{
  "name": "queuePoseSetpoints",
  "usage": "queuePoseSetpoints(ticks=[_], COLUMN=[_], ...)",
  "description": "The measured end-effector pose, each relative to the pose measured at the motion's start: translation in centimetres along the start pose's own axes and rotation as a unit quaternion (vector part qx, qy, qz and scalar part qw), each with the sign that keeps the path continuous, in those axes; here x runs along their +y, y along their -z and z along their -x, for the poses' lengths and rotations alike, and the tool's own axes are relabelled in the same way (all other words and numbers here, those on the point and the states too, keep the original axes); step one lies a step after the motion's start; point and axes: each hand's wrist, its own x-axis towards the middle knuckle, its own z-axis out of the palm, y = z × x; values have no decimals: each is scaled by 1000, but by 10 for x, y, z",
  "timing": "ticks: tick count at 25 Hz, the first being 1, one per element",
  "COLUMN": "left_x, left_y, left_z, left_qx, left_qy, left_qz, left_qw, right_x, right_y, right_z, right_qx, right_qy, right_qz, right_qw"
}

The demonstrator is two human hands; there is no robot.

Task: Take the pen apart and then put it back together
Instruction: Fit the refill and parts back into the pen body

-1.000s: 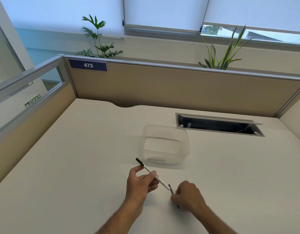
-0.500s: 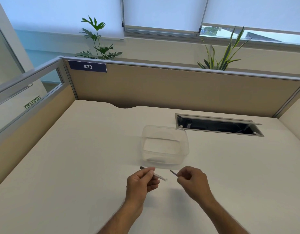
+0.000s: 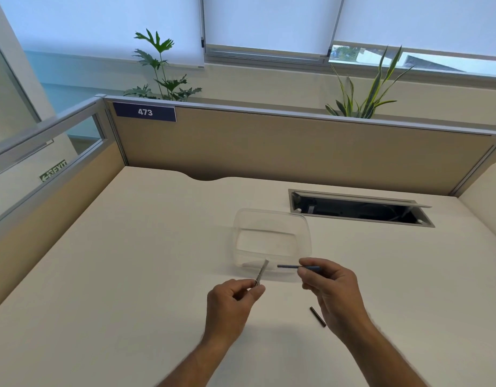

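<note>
Two bare hands are working above the near middle of the smooth, cream table. The left hand [image 3: 232, 298] is pinching a slim pale barrel [image 3: 261, 273] of the pen, its grip closed on the lower end while the tube is tilting up and away. The right hand [image 3: 329, 286] is holding a thin dark refill [image 3: 295, 267] — a straight rod lying level, its grip narrow around one end, tip pointing left, apart from the barrel. One short black cap piece [image 3: 317, 316] is lying on the table, just beside the right wrist. Beyond the hands, one clear plastic tub [image 3: 272, 240] — rounded corners, glossy walls — is sitting near the table's centre.
</note>
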Motion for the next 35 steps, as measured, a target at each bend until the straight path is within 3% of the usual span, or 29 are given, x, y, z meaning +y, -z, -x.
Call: queuePoseSetpoints(ticks=[2,8,18,35], left_x=[-1,-1,1,4], left_y=[0,-3,-9,-8], left_z=[0,3,10,14], left_qx=[14,-8,-18,-12], left_qy=[-56,-112,-188,-192], left_qz=[-46,-51,-64,-52], left_qw=[997,992,980,980], right_x=[-7,-20,-24,-18], right_y=[-3,-9,-20,-19], right_z=[3,6,14,14], right_qx=[1,-1,56,31], right_qy=[16,89,262,279], right_qz=[-17,-58,98,112], right_qw=[1000,994,958,953])
